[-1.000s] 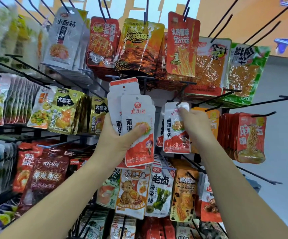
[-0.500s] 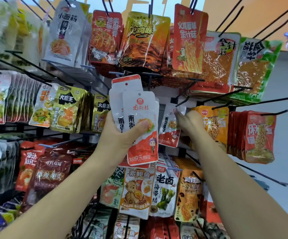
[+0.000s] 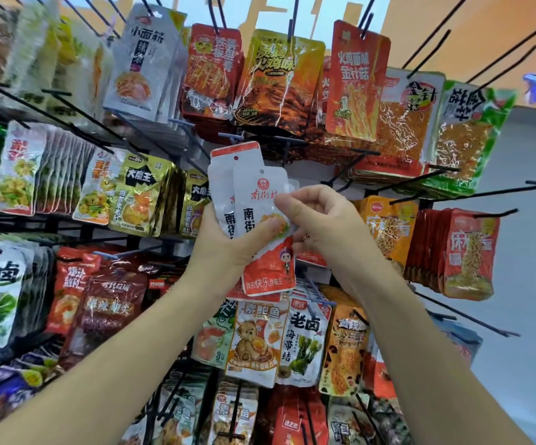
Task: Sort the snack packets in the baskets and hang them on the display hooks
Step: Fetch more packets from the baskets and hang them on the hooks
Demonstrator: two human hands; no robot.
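My left hand (image 3: 228,248) grips a fanned stack of white-and-red snack packets (image 3: 254,194) in front of the display rack, thumb pressed on the front packet. My right hand (image 3: 321,226) has come to the stack's right edge and pinches the front packet near its upper right side with thumb and forefinger. A packet of the same kind (image 3: 311,258) hangs behind my right hand, mostly hidden. Black display hooks (image 3: 497,191) stick out of the rack to the right, some bare.
The rack is crowded with hanging packets: orange and red ones (image 3: 356,81) above, gold ones (image 3: 141,194) at the left, red noodle packets (image 3: 468,252) at the right, seaweed and abalone packets (image 3: 279,342) below. Bare hooks (image 3: 465,316) jut out at the right.
My right hand has let go of the packet it hung on the hook and has moved left to the stack, where it now pinches the front packet. My left hand held still.
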